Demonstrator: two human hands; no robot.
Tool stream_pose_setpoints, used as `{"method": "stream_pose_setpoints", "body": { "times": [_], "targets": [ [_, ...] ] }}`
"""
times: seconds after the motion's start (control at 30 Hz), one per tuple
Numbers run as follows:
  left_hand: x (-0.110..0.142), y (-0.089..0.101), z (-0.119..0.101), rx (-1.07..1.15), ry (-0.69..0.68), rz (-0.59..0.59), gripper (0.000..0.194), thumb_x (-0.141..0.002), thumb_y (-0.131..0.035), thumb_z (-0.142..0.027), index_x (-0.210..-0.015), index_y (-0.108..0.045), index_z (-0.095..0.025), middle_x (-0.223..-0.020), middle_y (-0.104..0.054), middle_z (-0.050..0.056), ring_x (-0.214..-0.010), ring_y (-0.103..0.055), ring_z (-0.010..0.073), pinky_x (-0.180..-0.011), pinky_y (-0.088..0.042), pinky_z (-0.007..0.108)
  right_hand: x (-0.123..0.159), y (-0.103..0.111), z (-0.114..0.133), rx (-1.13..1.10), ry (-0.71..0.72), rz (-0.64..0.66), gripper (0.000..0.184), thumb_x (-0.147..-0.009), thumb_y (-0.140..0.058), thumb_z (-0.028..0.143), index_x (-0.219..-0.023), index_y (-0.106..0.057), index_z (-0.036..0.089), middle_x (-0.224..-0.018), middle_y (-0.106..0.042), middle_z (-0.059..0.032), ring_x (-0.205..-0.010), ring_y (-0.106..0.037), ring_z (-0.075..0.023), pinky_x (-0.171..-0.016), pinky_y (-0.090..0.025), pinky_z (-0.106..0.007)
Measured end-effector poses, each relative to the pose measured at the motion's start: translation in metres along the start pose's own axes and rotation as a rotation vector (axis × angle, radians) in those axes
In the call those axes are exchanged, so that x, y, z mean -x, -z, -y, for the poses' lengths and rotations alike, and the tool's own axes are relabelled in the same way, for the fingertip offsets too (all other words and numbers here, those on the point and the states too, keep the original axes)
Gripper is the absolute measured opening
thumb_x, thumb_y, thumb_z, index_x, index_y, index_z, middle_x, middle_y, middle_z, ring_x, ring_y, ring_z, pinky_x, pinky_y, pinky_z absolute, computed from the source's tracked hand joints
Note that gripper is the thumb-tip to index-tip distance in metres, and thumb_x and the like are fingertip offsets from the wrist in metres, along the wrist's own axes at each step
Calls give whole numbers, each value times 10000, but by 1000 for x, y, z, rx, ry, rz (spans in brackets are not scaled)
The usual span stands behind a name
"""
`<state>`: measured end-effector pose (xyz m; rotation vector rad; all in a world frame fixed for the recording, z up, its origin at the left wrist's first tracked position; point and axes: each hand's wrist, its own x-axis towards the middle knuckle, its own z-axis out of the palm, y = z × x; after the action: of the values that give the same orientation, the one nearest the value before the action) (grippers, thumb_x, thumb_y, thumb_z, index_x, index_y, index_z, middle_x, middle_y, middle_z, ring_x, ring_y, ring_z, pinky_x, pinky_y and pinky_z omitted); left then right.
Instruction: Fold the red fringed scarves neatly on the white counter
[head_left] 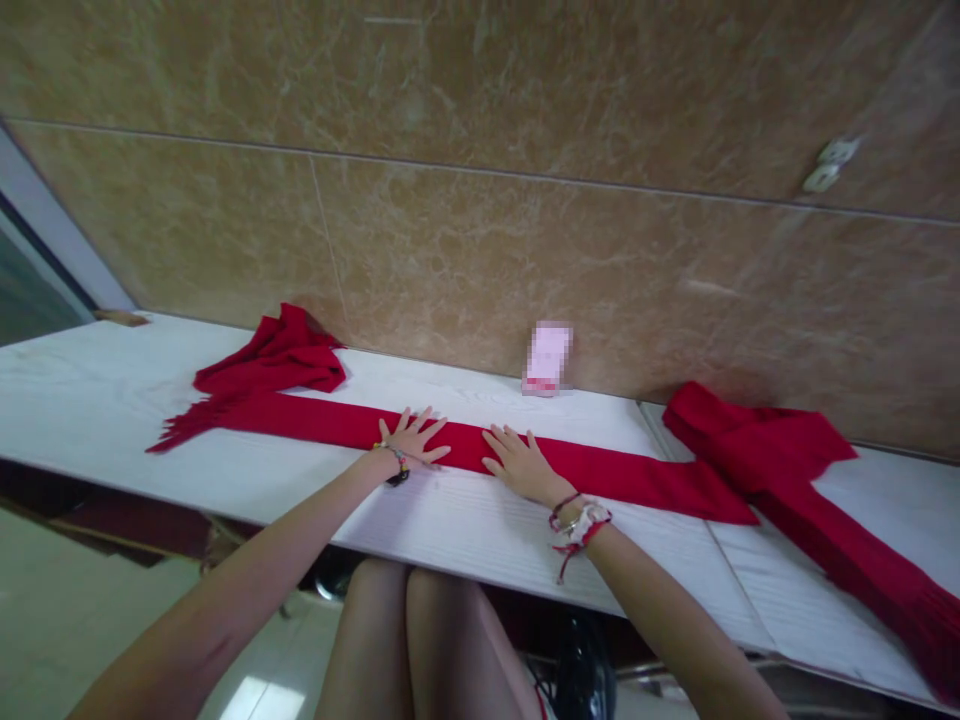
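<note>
My left hand (411, 440) and right hand (526, 468) rest palm-down, fingers splayed and released, on a red scarf (630, 472). It lies flat along a white table (465, 525). Bunched red cloth (274, 358) sits behind its left end; folded red cloth (757, 435) adjoins its right. Farther: a blurred pink object (550, 350), near the marbled wall (517, 250).
</note>
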<state>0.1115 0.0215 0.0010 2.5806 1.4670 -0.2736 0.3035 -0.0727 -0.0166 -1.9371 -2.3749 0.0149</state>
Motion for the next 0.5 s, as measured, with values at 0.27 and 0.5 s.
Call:
{"method": "stream_pose_setpoints", "body": {
  "times": [0.27, 0.5],
  "targets": [
    [7, -3, 14, -12, 58, -26, 682, -738, -284, -649, -1341, -143, -361, -1443, -56, 20, -1272, -6, 391, -879, -104, 696, 92, 11, -88, 233, -141, 95, 369, -871, -322, 284, -1219, -444, 266, -1387, -280, -82, -1252, -233, -327, -891, -275, -616],
    [0, -7, 20, -3, 65, -30, 737, -705, -286, -681, -1344, -135, -346, -1442, -66, 53, -1256, -17, 431, -849, -122, 716, 154, 25, -163, 222, -260, 120, 332, -850, -348, 218, -1118, -543, 233, -1290, -421, -139, -1184, -368, -316, -878, -345, -568]
  ]
}}
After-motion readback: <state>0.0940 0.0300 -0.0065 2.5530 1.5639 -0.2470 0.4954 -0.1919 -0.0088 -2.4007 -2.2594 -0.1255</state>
